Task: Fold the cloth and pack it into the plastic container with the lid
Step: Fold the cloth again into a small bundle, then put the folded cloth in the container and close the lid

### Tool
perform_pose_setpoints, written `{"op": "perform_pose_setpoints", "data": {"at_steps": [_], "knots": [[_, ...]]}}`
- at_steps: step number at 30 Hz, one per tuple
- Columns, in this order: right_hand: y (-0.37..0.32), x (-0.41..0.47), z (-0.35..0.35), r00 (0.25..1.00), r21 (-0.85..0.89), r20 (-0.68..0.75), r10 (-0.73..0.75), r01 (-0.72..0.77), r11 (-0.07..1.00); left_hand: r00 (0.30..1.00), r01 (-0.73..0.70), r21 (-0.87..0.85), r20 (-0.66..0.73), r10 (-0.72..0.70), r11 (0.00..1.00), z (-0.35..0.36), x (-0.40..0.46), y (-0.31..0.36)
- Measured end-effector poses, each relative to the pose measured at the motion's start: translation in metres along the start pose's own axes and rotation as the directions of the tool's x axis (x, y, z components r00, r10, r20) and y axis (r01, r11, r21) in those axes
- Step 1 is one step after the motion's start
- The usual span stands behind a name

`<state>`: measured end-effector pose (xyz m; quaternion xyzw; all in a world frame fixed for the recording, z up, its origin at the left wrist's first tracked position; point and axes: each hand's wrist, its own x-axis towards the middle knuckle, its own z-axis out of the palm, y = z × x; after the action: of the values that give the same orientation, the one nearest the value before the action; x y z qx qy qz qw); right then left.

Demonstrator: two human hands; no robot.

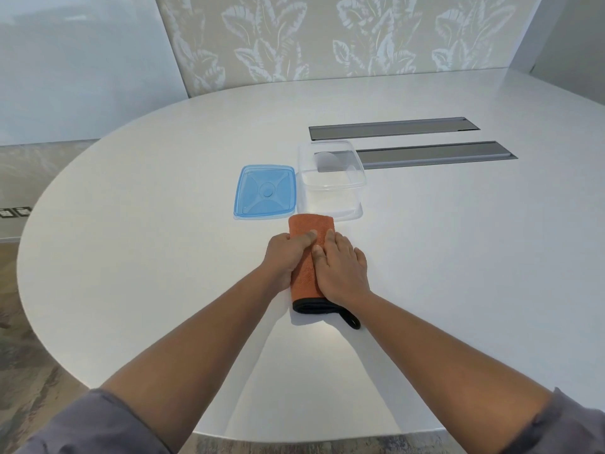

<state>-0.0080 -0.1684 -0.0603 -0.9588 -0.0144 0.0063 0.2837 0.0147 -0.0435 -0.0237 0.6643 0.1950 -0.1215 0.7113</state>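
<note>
On the white counter point(163, 224), near its middle, an orange cloth point(311, 226) lies folded into a narrow strip, black-edged at the near end, where a small loop point(352, 321) trails out. Both hands are on it. The left hand point(286, 257) curls around the strip's left side, thumb laid across the top, so it grips the cloth. The right hand point(342, 268) lies flat with fingers straight and close together, pressing the right half down.

Just beyond the strip's far end stands the clear container point(330, 178), open, touching or nearly touching the cloth; which of the two I cannot tell. Its blue lid point(265, 191) lies flat beside it to the left. Two grey slots point(435, 154) are set into the counter behind.

By my judgement the fold is nearly done, but the strip looks longer than the container is wide, so one more fold end over end seems needed. To do it well, the flat hand should hold the middle as a crease line while the gripping hand brings the near end over to meet the far edge squarely, tucking the loop inside. Pressing the air out afterwards would keep the bundle low enough for the lid to seat.
</note>
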Motion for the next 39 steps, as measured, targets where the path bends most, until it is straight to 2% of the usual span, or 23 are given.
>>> {"op": "perform_pose_setpoints", "data": {"at_steps": [4,7,9,11,13,15,20,23,26,31,36,39], "knots": [[0.002,0.0,-0.005,0.998,0.151,-0.056,0.021,-0.012,0.988,0.991,0.006,-0.017,0.135,-0.003,1.0,-0.003,0.001,0.005],[0.006,0.01,-0.015,0.99,0.405,-0.116,0.08,-0.027,0.914,0.975,-0.02,-0.083,0.217,0.037,0.996,-0.006,0.002,0.014],[0.004,0.019,-0.029,0.986,0.629,-0.074,0.148,-0.069,0.775,0.964,-0.045,-0.126,0.255,0.077,0.991,-0.008,0.003,0.022],[-0.002,0.029,-0.045,0.983,0.803,0.071,0.171,-0.158,0.575,0.952,-0.086,-0.16,0.278,0.129,0.983,-0.009,0.006,0.032],[-0.005,0.042,-0.058,0.972,0.882,0.205,0.118,-0.236,0.408,0.944,-0.139,-0.176,0.274,0.184,0.975,-0.009,0.011,0.044],[-0.009,0.051,-0.071,0.966,0.897,0.251,0.062,-0.256,0.361,0.939,-0.177,-0.181,0.263,0.221,0.967,-0.008,0.014,0.059],[-0.024,0.087,-0.114,0.987,0.918,0.163,-0.009,-0.148,0.368,0.909,-0.285,-0.198,0.256,0.33,0.938,0.0,0.03,0.107],[-0.036,0.117,-0.142,0.995,0.926,0.094,-0.04,-0.073,0.371,0.898,-0.359,-0.144,0.218,0.383,0.922,0.009,0.041,0.138],[-0.046,0.149,-0.172,0.997,0.893,0.043,-0.057,-0.013,0.449,0.906,-0.385,-0.031,0.179,0.384,0.922,0.017,0.055,0.168],[-0.047,0.199,-0.201,0.997,0.828,-0.013,-0.075,0.053,0.558,0.871,-0.474,0.025,0.162,0.464,0.88,0.032,0.09,0.201],[-0.035,0.234,-0.192,1.0,0.796,-0.008,-0.014,0.015,0.605,0.892,-0.451,0.078,0.064,0.447,0.889,0.052,0.131,0.201],[-0.024,0.249,-0.176,0.998,0.748,0.014,0.066,-0.055,0.661,0.942,-0.335,0.099,0.06,0.33,0.937,0.061,0.149,0.194]]}}
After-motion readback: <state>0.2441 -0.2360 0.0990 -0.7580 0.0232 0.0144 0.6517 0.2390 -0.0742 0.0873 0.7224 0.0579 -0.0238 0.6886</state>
